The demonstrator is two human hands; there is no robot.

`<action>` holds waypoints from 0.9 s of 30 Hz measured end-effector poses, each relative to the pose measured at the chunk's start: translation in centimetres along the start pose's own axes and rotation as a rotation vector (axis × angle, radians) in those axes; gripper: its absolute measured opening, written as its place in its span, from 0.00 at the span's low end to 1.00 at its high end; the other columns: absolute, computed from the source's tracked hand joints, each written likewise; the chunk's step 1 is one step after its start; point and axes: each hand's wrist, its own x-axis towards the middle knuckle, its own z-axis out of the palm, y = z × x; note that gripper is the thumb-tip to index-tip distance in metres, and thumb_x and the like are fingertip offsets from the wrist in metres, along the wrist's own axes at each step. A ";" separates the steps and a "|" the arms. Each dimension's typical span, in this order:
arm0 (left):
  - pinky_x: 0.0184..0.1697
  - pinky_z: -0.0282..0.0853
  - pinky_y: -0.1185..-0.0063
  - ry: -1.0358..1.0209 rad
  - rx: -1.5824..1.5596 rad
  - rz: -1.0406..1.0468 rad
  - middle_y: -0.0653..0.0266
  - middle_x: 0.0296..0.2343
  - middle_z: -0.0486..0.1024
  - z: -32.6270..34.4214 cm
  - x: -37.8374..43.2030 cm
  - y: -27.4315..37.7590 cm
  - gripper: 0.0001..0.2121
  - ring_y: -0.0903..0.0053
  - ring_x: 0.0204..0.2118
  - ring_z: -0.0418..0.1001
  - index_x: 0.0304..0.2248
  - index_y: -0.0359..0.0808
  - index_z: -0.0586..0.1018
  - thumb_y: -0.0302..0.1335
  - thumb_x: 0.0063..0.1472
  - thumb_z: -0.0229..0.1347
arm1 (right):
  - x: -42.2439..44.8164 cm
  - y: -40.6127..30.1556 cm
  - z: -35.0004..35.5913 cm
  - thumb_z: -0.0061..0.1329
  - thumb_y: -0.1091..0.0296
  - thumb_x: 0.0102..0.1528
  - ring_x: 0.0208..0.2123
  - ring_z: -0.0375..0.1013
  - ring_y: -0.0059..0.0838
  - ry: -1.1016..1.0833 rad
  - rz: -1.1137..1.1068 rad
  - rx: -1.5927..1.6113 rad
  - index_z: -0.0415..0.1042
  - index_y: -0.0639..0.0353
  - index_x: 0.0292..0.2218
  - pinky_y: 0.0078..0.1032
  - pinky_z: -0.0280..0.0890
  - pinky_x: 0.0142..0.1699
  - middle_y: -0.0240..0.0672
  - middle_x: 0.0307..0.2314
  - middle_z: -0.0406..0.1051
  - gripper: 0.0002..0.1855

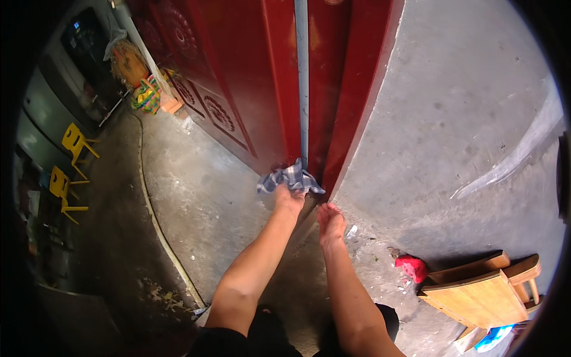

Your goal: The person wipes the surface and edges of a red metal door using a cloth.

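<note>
My left hand (pixel 291 200) holds a blue and white checked cloth (pixel 292 176) at the lower corner of a red door panel (pixel 254 98) with embossed round patterns. Part of the cloth drapes to the right, towards the red door frame (pixel 357 89). A pale metal strip (pixel 302 80) runs along the door's edge, beside the frame. Close to the foot of the frame is my right hand (pixel 331 221), its fingers curled; no object shows in it, though the fingertips are partly hidden.
On the left, a hose (pixel 154 214) curves over the concrete floor, with yellow child's chairs (pixel 59 183) and a woven basket (pixel 149 96) beyond it. A grey wall (pixel 441 98) rises at right, near a red cloth or bag (pixel 411 268) and wooden furniture (pixel 482 299).
</note>
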 end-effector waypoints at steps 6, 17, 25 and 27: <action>0.43 0.72 0.68 -0.520 0.116 0.306 0.61 0.35 0.74 7.4 -14.1 2.7 0.09 0.69 0.38 0.73 0.40 0.36 0.71 0.29 0.61 0.49 | -3.4 -3.9 3.7 0.33 0.73 0.57 0.38 0.72 0.34 -0.048 -0.085 0.080 0.64 0.61 0.42 0.29 0.66 0.45 0.40 0.37 0.70 0.12; 0.58 0.49 0.60 -0.680 1.570 2.745 0.59 0.55 0.59 18.7 -21.8 1.9 0.19 0.63 0.58 0.55 0.44 0.37 0.73 0.25 0.49 0.54 | -5.0 -6.2 4.2 0.35 0.73 0.56 0.31 0.71 0.26 0.079 -0.265 0.219 0.66 0.57 0.37 0.25 0.66 0.36 0.33 0.30 0.71 0.09; 0.42 0.62 0.73 -0.986 2.183 2.404 0.64 0.55 0.60 5.7 -12.0 -0.8 0.18 0.75 0.54 0.60 0.42 0.36 0.74 0.27 0.50 0.51 | -0.7 -4.2 -0.4 0.34 0.69 0.56 0.25 0.67 0.23 0.280 -0.099 0.243 0.65 0.50 0.35 0.23 0.60 0.29 0.27 0.25 0.68 0.08; 0.33 0.62 0.82 -0.929 2.339 2.283 0.70 0.57 0.57 2.5 -9.9 -1.5 0.20 0.84 0.55 0.59 0.47 0.36 0.72 0.26 0.52 0.50 | -0.8 -3.6 -0.5 0.34 0.62 0.57 0.29 0.69 0.25 0.164 -0.068 0.169 0.65 0.49 0.36 0.28 0.62 0.35 0.26 0.29 0.69 0.08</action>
